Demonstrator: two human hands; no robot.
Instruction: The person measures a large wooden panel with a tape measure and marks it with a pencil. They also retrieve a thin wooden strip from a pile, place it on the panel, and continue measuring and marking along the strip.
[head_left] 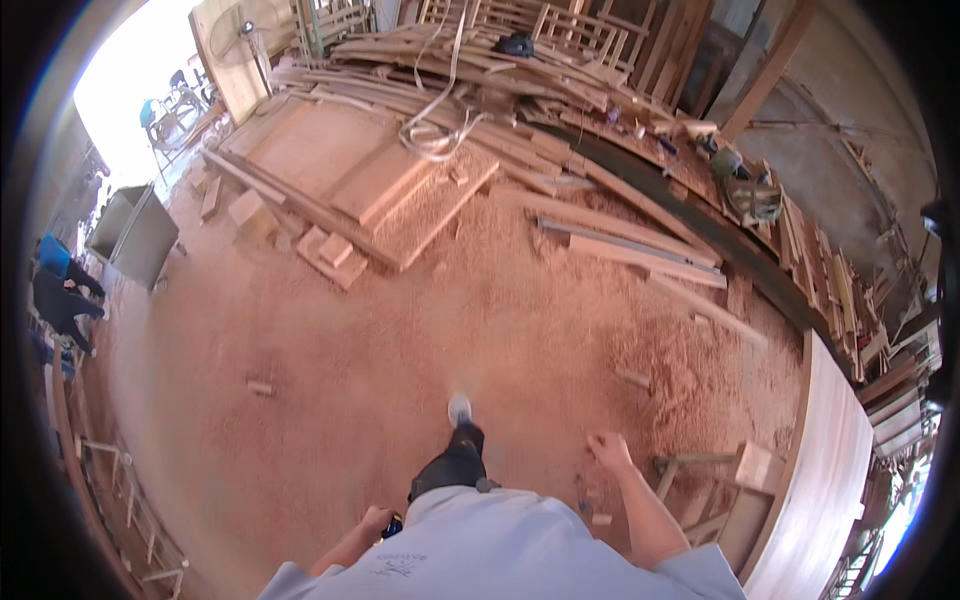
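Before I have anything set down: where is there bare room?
Widest: the dusty floor between the shoe, grey bin and flat boards, bar a wood scrap. The pale panel at right also looks mostly bare. Crowded: the lumber pile ahead.

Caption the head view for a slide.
Left hand holds a small dark object, right hand looks empty, over a sawdust-strewn floor with planks piled ahead.

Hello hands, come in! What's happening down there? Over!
Left hand: around small dark thing, kind unclear. Right hand: looks empty. Wood scrap on floor, ahead and left.
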